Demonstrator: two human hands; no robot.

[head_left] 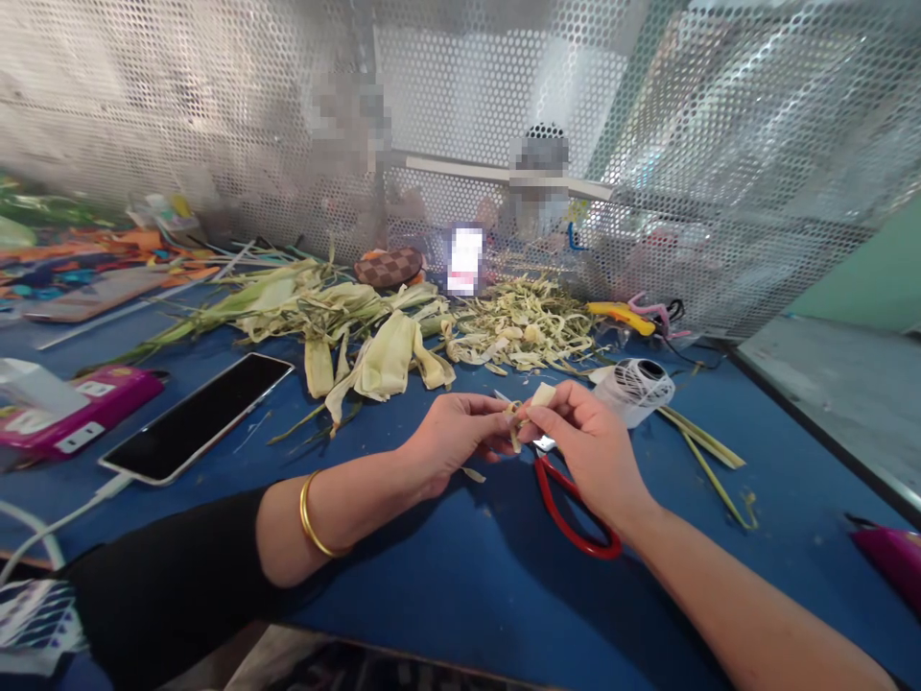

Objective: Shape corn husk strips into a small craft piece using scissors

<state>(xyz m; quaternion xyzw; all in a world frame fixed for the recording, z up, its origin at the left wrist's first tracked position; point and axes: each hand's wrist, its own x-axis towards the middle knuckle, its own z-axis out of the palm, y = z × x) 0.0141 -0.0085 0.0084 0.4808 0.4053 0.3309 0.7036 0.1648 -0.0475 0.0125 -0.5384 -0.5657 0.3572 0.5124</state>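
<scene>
My left hand point(460, 430) and my right hand point(586, 443) meet above the table, fingertips almost touching. The left fingers pinch a small curled piece of pale dry husk point(513, 422). Between my right thumb and fingers is a folded strip of corn husk point(542, 394), its pale end sticking up. Whether the two pieces are joined cannot be made out. Scissors with red handles point(548, 509) lie under my right hand, their blades partly hidden by the fingers. Just beyond that hand is a spool of white thread point(625, 392) in netting.
Corn husks point(385, 355) and a heap of husk scraps point(529, 321) line the back. A phone point(201, 415) with a cable and a magenta power strip point(93, 408) lie left. Thin stalks point(709, 441) and a yellow-handled tool point(620, 315) are right. A perforated metal screen point(460, 86) stands behind.
</scene>
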